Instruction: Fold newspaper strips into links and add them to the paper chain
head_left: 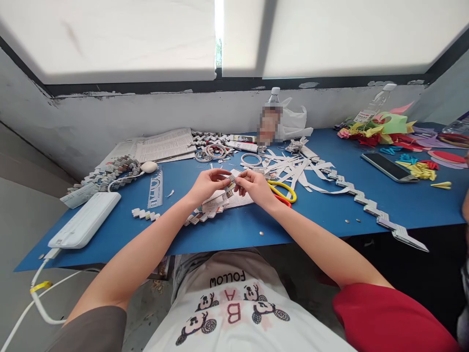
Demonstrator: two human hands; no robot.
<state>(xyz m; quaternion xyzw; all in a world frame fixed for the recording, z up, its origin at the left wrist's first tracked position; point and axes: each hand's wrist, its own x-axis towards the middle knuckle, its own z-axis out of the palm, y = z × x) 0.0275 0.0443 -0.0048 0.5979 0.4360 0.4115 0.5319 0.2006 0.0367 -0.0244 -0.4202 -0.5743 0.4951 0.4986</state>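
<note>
Table edge: the blue table (234,230) ran just in front of the person's lap, two small studs lying on it near the rim.
Woven chain: a folded newspaper chain (205,211) lay on the table under the hands, its near end trailing toward the left.
Left hand: the left hand (207,185) was pinched shut on a small folded paper piece (231,180), thumb and fingers on its left side.
Right hand: the right hand (256,188) gripped the same piece from the right, the fingertips of both hands nearly touching.
Doing it well: the piece looked small and springy, so I judged a firm pinch at the crease and a square push into the chain would keep the fold from opening.
Beside: yellow-handled scissors (283,191) lay just right of the right hand; a white power bank (85,220) sat well to the left.
Beyond: cut paper strips (296,171), then newspaper sheets (161,145) near the wall.
</note>
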